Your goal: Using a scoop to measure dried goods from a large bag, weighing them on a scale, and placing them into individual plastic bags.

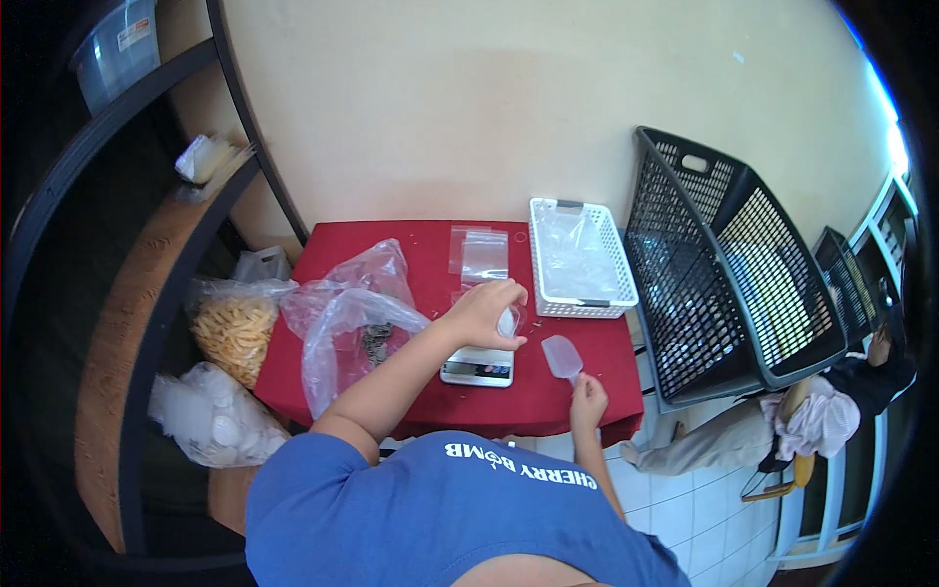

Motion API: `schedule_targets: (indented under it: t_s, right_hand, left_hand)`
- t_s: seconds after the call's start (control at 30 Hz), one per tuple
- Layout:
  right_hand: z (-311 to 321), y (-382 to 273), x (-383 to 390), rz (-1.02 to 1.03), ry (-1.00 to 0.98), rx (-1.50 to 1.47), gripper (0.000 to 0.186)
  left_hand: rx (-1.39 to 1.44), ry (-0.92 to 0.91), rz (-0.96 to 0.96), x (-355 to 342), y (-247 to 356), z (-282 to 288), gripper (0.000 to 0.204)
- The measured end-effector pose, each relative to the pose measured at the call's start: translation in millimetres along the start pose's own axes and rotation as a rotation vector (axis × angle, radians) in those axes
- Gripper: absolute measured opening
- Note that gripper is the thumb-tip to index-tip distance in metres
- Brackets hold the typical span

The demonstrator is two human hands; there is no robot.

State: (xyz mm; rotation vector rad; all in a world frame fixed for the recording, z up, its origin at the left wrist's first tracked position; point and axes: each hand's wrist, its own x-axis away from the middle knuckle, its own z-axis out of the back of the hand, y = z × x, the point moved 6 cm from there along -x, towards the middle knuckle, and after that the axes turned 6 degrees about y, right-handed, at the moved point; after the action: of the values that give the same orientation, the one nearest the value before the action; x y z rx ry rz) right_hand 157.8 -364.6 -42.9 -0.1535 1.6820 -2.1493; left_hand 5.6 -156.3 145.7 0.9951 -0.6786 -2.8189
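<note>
My left hand (481, 311) reaches over a white kitchen scale (476, 368), its fingers curled round a small whitish, see-through round container (508, 321); its exact kind is partly hidden by the fingers. In my right hand (588, 400), by the front right edge of the table, is the handle of a translucent plastic scoop (562, 356). The scoop's blade lies over the red cloth, to the right of the scale. Left of the scale, a large clear plastic bag (328, 344) gapes, with small dark pieces (376, 342) inside, too small to name.
A red-covered table (427, 256) stands against the wall. Flat clear pouches (484, 256) lie behind my left hand, beside a white basket (618, 311). Black crates (683, 264) stand at right, near another person (729, 445). Shelving and full bags (235, 333) flank the left.
</note>
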Motion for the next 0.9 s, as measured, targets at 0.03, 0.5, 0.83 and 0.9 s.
schedule_targets:
  t_s: [0.03,0.5,0.83,0.9]
  right_hand:
    - [1,-4,6,0.045,0.024,-0.028,0.020]
    - [4,7,0,0.079,0.103,-0.063,0.022]
    - [-15,-41,30,0.049,0.095,-0.377,0.012]
    - [-37,-76,48,0.218,0.030,-0.293,0.014]
  left_hand:
    - [0.003,0.016,-0.003,-5,-4,-6,0.051]
    - [-0.059,0.327,0.200,25,-27,78,0.024]
    - [-0.184,0.620,0.493,176,-24,220,0.019]
    - [-0.191,0.639,0.519,204,-34,232,0.019]
